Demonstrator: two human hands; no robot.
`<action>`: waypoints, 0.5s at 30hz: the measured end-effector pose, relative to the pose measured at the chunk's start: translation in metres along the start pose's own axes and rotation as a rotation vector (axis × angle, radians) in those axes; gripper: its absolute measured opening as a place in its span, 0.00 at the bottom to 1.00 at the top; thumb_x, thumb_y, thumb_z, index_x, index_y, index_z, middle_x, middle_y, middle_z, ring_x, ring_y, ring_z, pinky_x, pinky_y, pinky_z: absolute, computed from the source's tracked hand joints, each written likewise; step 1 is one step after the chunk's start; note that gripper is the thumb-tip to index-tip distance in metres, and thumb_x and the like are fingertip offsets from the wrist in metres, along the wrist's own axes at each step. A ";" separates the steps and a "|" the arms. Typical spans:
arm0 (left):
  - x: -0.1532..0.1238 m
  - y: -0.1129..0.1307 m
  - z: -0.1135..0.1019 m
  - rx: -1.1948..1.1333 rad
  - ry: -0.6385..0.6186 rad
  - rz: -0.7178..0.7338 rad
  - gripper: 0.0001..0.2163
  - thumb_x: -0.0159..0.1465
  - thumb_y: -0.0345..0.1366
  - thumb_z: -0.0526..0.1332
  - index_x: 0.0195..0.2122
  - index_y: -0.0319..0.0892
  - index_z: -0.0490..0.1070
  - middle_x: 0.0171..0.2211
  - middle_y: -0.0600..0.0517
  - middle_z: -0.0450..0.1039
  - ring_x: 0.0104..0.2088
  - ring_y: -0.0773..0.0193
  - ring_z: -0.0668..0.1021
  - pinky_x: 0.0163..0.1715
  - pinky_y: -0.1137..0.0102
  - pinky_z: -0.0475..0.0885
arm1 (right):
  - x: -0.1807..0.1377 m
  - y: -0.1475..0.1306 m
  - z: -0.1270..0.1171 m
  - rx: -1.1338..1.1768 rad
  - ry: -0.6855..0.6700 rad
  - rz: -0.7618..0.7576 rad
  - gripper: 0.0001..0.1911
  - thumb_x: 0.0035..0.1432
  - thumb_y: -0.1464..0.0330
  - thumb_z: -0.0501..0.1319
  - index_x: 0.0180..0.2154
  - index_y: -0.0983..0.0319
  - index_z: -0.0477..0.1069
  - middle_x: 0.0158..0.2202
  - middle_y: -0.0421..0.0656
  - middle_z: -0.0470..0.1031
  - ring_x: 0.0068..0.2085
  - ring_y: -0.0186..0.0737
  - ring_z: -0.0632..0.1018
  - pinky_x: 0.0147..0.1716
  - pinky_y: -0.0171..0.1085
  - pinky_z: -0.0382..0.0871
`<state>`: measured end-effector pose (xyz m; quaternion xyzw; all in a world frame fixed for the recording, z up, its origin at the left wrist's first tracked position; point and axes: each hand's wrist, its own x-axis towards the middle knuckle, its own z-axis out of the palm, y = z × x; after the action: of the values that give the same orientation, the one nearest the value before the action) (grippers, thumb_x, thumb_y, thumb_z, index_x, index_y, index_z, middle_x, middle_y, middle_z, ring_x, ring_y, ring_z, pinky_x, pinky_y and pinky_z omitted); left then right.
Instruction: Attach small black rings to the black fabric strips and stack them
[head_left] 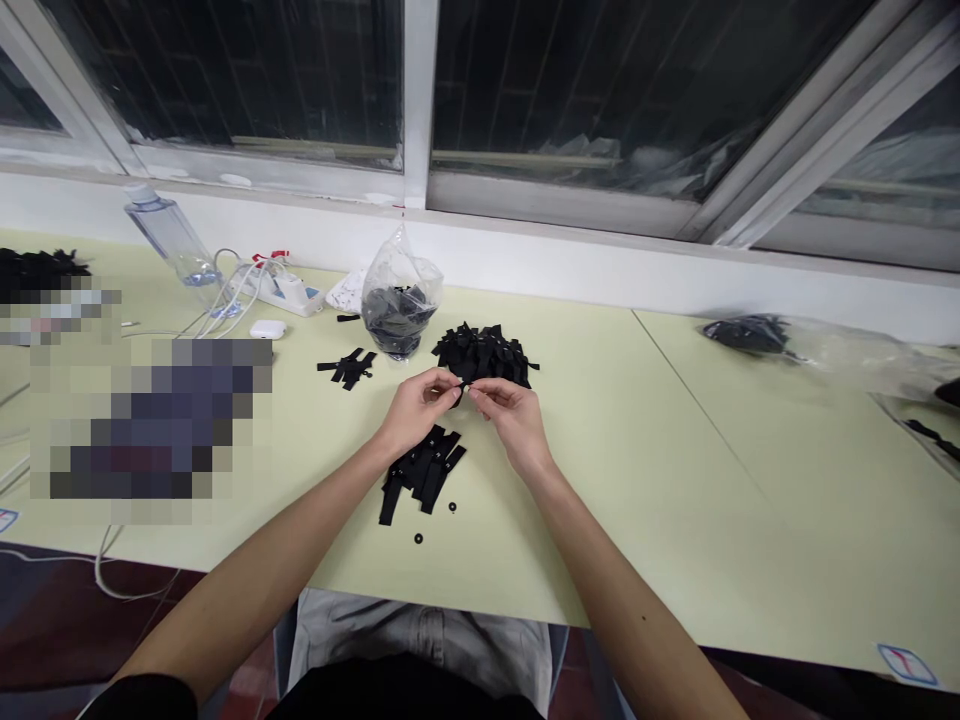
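My left hand [412, 410] and my right hand [513, 418] meet over the middle of the table, fingertips pinched close together. Between them is a small black fabric strip [460, 398], mostly covered by the fingers. Just behind lies a heap of black strips [487, 348]. Nearer to me, below my left hand, several flat black strips [431, 470] overlap, with small shiny spots on some. Two small black rings, one farther back [452, 507] and one nearer [418, 538], rest in front of them.
A clear plastic bag [401, 315] of black pieces stands behind, with a few loose strips [349, 368] left of it. Farther left are a tilted bottle [176, 240], a power strip [289, 292] with cables, and a white case [268, 329]. Another bag [825, 350] lies right.
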<state>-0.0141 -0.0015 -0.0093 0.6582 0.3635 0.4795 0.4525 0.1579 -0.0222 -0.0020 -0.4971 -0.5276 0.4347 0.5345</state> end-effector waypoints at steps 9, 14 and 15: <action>-0.002 -0.001 0.002 -0.026 -0.040 -0.006 0.10 0.65 0.41 0.62 0.40 0.40 0.75 0.36 0.49 0.77 0.36 0.64 0.78 0.38 0.69 0.73 | 0.003 0.006 -0.001 -0.015 -0.020 -0.040 0.12 0.51 0.62 0.69 0.37 0.61 0.77 0.34 0.44 0.78 0.33 0.39 0.76 0.32 0.38 0.69; -0.003 -0.001 0.002 0.027 -0.020 0.006 0.10 0.65 0.41 0.61 0.40 0.40 0.76 0.37 0.48 0.79 0.37 0.62 0.80 0.40 0.68 0.75 | 0.002 0.004 -0.002 -0.125 -0.030 -0.094 0.10 0.52 0.64 0.66 0.37 0.61 0.77 0.35 0.45 0.79 0.33 0.40 0.76 0.34 0.39 0.71; -0.003 -0.001 0.002 0.043 -0.015 0.011 0.10 0.65 0.41 0.61 0.40 0.40 0.76 0.37 0.48 0.79 0.37 0.62 0.80 0.41 0.67 0.75 | 0.002 0.003 -0.001 -0.161 -0.030 -0.106 0.09 0.53 0.64 0.66 0.37 0.61 0.77 0.36 0.45 0.79 0.33 0.40 0.76 0.34 0.40 0.71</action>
<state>-0.0127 -0.0044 -0.0114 0.6735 0.3666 0.4691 0.4381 0.1597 -0.0203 -0.0048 -0.5033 -0.5943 0.3694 0.5069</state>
